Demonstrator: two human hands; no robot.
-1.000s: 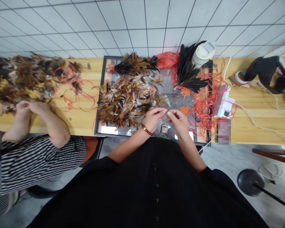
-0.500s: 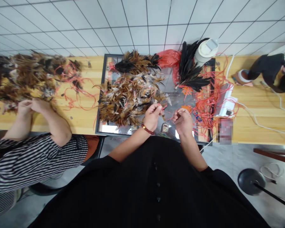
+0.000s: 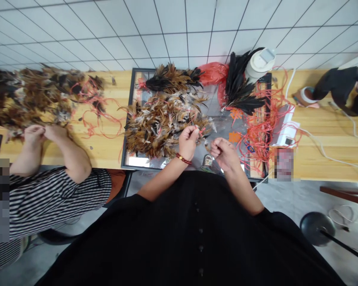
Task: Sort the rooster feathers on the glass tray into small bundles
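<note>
My left hand, with a red bead bracelet on the wrist, is closed in a pinch on a piece of red string. It is at the right edge of a heap of brown and white feathers. My right hand is a short way to the right, fingers curled and pressed together; what lies between them is too small to make out. A small pale feather shows between the two hands. Both hands are above a dark-framed glass panel on the wooden table.
Black feathers, a red plastic bag and a white lidded cup stand at the back. Tangled red strings cover the right side beside a white box. At left, a co-worker's hands are at another feather heap.
My right hand has shifted slightly left and lower, its wrist turned. My left hand has risen a little toward the feathers. The red string seen between the hands no longer shows there.
</note>
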